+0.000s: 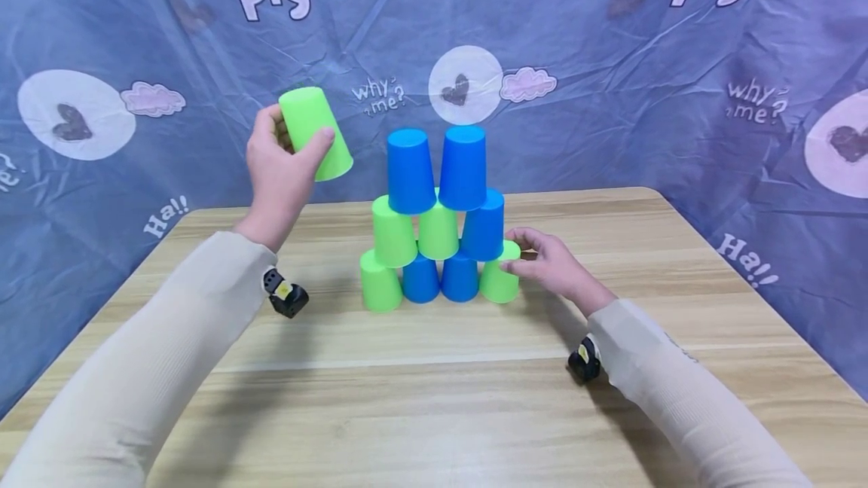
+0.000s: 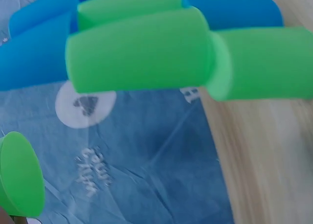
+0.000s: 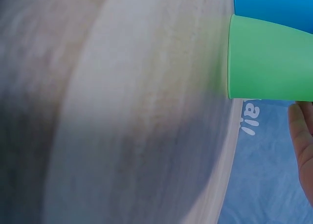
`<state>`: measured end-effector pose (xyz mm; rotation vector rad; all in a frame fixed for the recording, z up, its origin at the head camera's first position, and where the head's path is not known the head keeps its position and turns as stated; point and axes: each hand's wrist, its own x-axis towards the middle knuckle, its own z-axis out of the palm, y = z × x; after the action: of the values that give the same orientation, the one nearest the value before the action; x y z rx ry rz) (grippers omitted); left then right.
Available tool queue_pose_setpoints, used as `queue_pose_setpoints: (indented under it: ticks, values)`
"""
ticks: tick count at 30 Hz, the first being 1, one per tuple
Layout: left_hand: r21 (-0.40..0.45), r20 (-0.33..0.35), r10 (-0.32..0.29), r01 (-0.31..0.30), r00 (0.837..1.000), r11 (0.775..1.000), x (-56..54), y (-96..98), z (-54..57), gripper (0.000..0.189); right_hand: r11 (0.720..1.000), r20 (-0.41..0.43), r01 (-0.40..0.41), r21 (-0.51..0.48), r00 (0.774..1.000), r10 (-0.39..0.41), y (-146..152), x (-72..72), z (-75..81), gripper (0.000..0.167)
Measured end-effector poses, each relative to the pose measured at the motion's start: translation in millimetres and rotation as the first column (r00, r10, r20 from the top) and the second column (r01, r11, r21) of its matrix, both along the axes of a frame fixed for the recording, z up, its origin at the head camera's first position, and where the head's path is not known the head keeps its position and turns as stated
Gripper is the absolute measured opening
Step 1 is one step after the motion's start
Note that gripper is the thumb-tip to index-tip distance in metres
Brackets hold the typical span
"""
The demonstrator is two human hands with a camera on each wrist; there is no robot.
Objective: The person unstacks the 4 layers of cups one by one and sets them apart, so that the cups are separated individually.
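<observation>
My left hand (image 1: 279,172) grips a light-green plastic cup (image 1: 308,123), mouth down and tilted, raised left of a stack of upturned cups. The left wrist view catches this cup (image 2: 20,177) at its lower left edge. On top of the stack stand two blue cups (image 1: 410,172), side by side. Beneath them come two green cups (image 1: 393,233) and a blue cup (image 1: 484,226). The bottom row has two blue cups (image 1: 459,279) between green ones. My right hand (image 1: 554,263) is at the bottom right green cup (image 1: 499,286), thumb in front, fingers extended beside it.
The stack stands on a wood-grain table (image 1: 407,405). Behind the table hangs a blue printed cloth (image 1: 583,149), which also runs along both sides. A small black camera (image 1: 285,294) is strapped at the left wrist, another camera (image 1: 585,360) at the right.
</observation>
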<state>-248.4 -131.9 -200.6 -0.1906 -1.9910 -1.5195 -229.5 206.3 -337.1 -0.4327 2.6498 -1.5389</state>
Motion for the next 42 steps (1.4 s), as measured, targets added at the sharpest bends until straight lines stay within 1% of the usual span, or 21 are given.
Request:
queue_pose_setpoints:
  ticks: [6, 11, 15, 17, 21, 25, 29, 31, 34, 37, 39, 42]
  values:
    - [-0.01, 0.065, 0.041, -0.041, 0.997, 0.999, -0.8, -13.8, -13.8, 0.046, 1.0, -0.002, -0.002, 0.002, 1.0, 0.002, -1.3, 0.3, 0.1, 0.043]
    - [-0.014, 0.082, 0.094, -0.093, 0.992, 0.996, -1.8, -24.8, -25.1, 0.048, 1.0, 0.004, 0.001, 0.003, 1.0, -0.001, -1.5, 1.4, 1.3, 0.043]
    - [-0.011, 0.098, 0.15, -0.149, 0.984, 0.989, -5.0, -36.8, -34.8, 0.05, 1.0, 0.002, 0.001, 0.012, 1.0, -0.001, -1.0, 1.7, 1.8, 0.044]
    - [-0.015, 0.119, 0.177, -0.177, 0.977, 0.984, -6.6, -43.2, -39.4, 0.05, 1.0, 0.0, -0.001, 0.017, 1.0, 0.001, -0.7, 1.4, 1.4, 0.045]
    - [-0.013, 0.184, 0.213, -0.214, 0.96, 0.977, -8.7, -55.3, -47.9, 0.053, 1.0, -0.002, -0.001, 0.022, 1.0, 0.001, -0.5, 0.7, 1.0, 0.045]
    - [0.003, 0.255, 0.225, -0.234, 0.94, 0.972, -9.3, -65.2, -58.5, 0.055, 1.0, -0.008, -0.002, 0.025, 1.0, 0.002, -0.6, 1.3, 1.4, 0.045]
    - [0.028, 0.31, 0.24, -0.261, 0.92, 0.965, -11.5, -73.8, -70.2, 0.057, 1.0, -0.017, -0.006, 0.024, 1.0, 0.006, -0.3, 2.1, 2.5, 0.044]
    - [0.03, 0.34, 0.253, -0.279, 0.906, 0.96, -13.4, -78.1, -76.2, 0.058, 1.0, -0.023, -0.007, 0.023, 1.0, 0.007, 0.1, 2.3, 2.8, 0.043]
    - [0.021, 0.389, 0.285, -0.318, 0.876, 0.948, -16.8, -85.1, -85.3, 0.058, 1.0, -0.026, -0.007, 0.024, 1.0, 0.008, 0.8, 2.1, 2.4, 0.043]
    - [0.046, 0.43, 0.309, -0.362, 0.849, 0.931, -20.0, -92.0, -94.4, 0.058, 1.0, -0.018, -0.009, 0.016, 1.0, 0.009, 0.8, 1.3, 1.8, 0.043]
    - [0.071, 0.437, 0.321, -0.389, 0.84, 0.919, -21.1, -95.8, -100.2, 0.057, 1.0, -0.012, -0.014, 0.012, 1.0, 0.014, 0.8, 0.8, 1.4, 0.044]
    - [0.087, 0.429, 0.34, -0.413, 0.837, 0.907, -22.2, -99.7, -107.4, 0.053, 1.0, -0.009, -0.017, 0.013, 1.0, 0.017, 0.6, 0.7, 1.7, 0.044]
